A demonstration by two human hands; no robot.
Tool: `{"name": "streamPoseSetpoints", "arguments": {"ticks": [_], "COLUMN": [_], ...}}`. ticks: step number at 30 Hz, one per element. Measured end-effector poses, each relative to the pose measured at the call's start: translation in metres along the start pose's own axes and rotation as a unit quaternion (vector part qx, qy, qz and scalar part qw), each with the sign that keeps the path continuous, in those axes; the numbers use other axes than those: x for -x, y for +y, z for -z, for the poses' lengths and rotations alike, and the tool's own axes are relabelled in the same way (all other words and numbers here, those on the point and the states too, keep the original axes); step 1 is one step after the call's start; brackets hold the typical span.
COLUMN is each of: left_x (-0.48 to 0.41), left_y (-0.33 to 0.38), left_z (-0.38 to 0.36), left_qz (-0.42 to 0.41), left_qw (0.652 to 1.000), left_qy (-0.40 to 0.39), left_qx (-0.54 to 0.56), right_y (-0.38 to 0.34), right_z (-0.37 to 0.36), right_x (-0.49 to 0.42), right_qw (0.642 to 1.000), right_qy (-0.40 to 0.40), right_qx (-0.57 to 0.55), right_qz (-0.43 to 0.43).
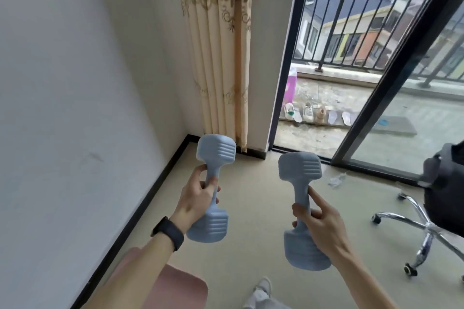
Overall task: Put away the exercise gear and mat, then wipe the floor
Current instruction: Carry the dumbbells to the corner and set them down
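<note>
A big white wall (75,83) runs down the left edge of the tan floor (251,183). At the far edge of the floor a glass door (414,120) stands open, and a cream curtain (221,45) hangs in the far left corner. A chair (426,226) with shiny legs and wheels stands by the right edge. A pink mat (180,288) lies at the near edge of the floor, close to the wall.

Two blue dumbbells are held up in the air above the floor. The left dumbbell (216,155) stands nearly straight up. The left hand (198,198) is wrapped tight round its thin middle bar, fingers curled all the way. The right dumbbell (300,165) leans a little. The right hand (324,228) grips its bar low down, with the pointing finger (317,198) lying straight along the bar. A black watch band (168,233) sits on the left wrist.
</note>
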State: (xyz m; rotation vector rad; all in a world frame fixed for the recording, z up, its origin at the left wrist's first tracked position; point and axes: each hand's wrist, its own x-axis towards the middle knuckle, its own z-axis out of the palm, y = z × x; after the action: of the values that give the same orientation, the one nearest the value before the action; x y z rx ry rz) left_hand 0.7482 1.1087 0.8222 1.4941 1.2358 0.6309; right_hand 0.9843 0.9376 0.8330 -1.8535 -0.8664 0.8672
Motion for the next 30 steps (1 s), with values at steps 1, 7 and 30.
{"name": "streamPoseSetpoints", "arguments": {"ticks": [1,7,30], "left_x": [-0.023,-0.132,-0.613], "left_y": [0.005,0.033,-0.075], "left_z": [-0.002,-0.014,-0.096], "left_qz": [0.000,0.042,0.267], "left_qw": [1.000,0.999,0.948], "left_qy": [0.003,0.016,-0.134], "left_qx": [-0.003,-0.012,-0.107], "right_y": [-0.005,-0.031,0.051], "right_z": [0.002,0.009,-0.098], "right_x": [-0.025,-0.159,-0.593], "right_qw": [1.000,0.999,0.955], "right_qy": [-0.006,-0.037,-0.058], "right_qx": [0.000,0.018,0.054], "right_qz": [-0.002,-0.030,-0.286]}}
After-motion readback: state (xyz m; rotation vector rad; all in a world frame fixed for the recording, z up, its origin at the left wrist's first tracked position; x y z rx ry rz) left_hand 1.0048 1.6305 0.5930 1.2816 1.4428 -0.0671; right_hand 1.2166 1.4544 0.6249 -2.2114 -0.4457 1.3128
